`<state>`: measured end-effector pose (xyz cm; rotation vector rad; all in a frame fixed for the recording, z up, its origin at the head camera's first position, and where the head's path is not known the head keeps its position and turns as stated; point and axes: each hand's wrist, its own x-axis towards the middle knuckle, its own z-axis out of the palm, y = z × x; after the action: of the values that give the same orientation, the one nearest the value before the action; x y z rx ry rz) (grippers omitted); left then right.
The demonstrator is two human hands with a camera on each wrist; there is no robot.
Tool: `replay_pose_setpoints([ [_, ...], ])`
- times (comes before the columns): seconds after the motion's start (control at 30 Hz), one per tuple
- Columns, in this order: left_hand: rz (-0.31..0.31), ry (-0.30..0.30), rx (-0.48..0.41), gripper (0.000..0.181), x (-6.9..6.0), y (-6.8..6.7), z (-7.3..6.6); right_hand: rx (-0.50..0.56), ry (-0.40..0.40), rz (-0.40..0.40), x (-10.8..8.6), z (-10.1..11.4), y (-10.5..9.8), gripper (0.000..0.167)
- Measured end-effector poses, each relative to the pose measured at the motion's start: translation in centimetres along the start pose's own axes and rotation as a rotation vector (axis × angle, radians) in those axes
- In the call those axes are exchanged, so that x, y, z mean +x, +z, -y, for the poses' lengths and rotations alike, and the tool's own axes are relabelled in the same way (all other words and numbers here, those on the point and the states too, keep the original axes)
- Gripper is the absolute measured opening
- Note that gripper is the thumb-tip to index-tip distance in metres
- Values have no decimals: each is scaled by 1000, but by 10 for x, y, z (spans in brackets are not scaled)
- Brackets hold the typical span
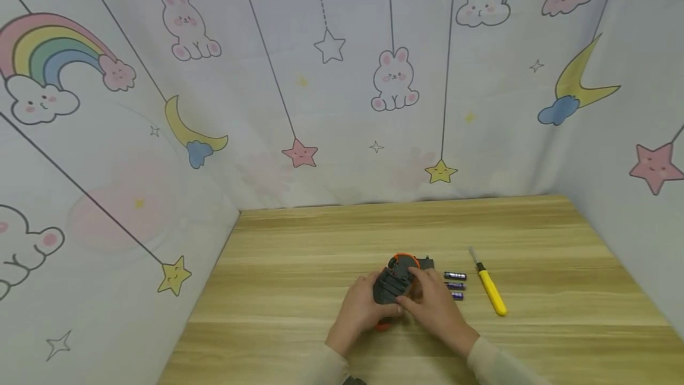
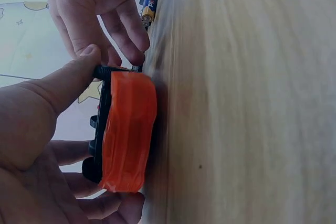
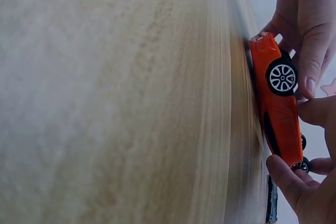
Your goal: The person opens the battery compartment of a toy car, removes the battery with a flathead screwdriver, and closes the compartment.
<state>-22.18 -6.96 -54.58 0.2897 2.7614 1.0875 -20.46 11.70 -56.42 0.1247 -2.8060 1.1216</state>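
Observation:
An orange toy car (image 1: 394, 285) lies upside down on the wooden table, its dark underside facing up. My left hand (image 1: 360, 309) grips it from the left, with the thumb across the near end and fingers along the far side. From the right, my right hand (image 1: 437, 309) holds the car's side between thumb and fingers. A spoked wheel (image 3: 282, 78) shows on the orange side in the right wrist view. Just beyond my right fingers lies a small black piece (image 1: 426, 263), partly hidden by the car.
Three batteries (image 1: 455, 276) lie in a column right of my right hand, partly covered by it. Farther right is a screwdriver (image 1: 492, 293) with a yellow handle, its tip pointing away. Patterned cloth walls (image 1: 342, 100) enclose the table (image 1: 299, 236) at the back and sides.

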Motion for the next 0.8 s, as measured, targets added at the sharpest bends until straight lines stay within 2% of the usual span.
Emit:
replay_pose_setpoints([
  [0.17, -3, 3, -31, 77, 3, -2, 1, 14, -1, 6, 2, 2, -1, 70],
  [0.33, -1, -30, -33, 64, 4, -2, 2, 22, 6, 21, 3, 2, -1, 68],
  [0.63, 42, -47, -95, 59, 6, -8, 3, 57, 26, 40, 5, 3, -3, 67],
  [0.8, 32, -60, -142, 58, 8, -9, 4, 96, 46, 63, 6, 4, -3, 67],
])
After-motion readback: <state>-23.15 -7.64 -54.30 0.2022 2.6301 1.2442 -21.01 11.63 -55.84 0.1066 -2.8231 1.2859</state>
